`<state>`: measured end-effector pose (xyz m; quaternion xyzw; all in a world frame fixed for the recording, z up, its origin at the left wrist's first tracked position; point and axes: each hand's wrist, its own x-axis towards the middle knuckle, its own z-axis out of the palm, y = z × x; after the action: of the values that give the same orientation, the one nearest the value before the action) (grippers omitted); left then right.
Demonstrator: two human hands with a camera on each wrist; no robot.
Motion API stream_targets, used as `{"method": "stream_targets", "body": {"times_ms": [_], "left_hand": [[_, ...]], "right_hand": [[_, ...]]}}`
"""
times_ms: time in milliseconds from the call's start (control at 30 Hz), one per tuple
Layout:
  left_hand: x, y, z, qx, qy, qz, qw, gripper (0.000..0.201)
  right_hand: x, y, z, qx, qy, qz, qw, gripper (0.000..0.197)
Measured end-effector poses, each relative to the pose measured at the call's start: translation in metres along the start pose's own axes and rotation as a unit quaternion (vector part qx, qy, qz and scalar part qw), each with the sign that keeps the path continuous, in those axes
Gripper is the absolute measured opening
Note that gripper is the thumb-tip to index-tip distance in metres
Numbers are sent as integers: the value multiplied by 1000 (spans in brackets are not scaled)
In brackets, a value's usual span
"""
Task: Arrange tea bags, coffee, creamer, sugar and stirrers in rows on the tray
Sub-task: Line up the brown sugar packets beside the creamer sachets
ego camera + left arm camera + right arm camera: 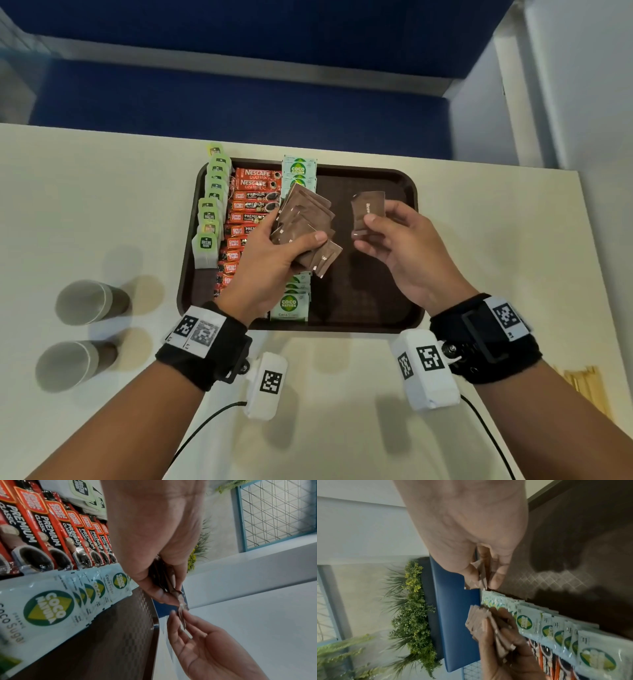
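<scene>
A brown tray (394, 322) holds three rows at its left: green tea bags (209, 219), red coffee sachets (246, 219) and white Coco sugar sachets (289, 306). Above these rows my left hand (291, 236) grips a fanned stack of brown sachets (305, 212), seen edge-on in the left wrist view (159, 574). My right hand (368, 233) pinches a single brown sachet (368, 209) between thumb and fingers, above the tray's bare right half. The right wrist view shows that sachet (482, 572) and the left hand's stack (481, 622) over the sugar row (530, 622).
Two paper cups (85, 301) (65, 365) stand on the white table left of the tray. Wooden stirrers (582, 380) lie near the table's right edge. A blue bench (239, 99) runs behind the table's far edge.
</scene>
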<state>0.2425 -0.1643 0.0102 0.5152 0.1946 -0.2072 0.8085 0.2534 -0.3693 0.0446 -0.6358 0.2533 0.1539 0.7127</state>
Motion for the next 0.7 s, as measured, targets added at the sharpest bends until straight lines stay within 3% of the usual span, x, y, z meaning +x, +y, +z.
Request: {"method": "stream_targets", "body": {"times_ms": [233, 500, 700], "left_hand": [[-4, 20, 0, -22, -49, -14, 998, 55], [-8, 20, 18, 14, -114, -53, 992, 61], [-10, 17, 17, 12, -112, -60, 992, 59]], "right_hand": [[3, 2, -4, -135, 42, -72, 987, 15], [0, 4, 0, -71, 52, -92, 992, 14], [-2, 7, -2, -61, 22, -86, 994, 16]]}}
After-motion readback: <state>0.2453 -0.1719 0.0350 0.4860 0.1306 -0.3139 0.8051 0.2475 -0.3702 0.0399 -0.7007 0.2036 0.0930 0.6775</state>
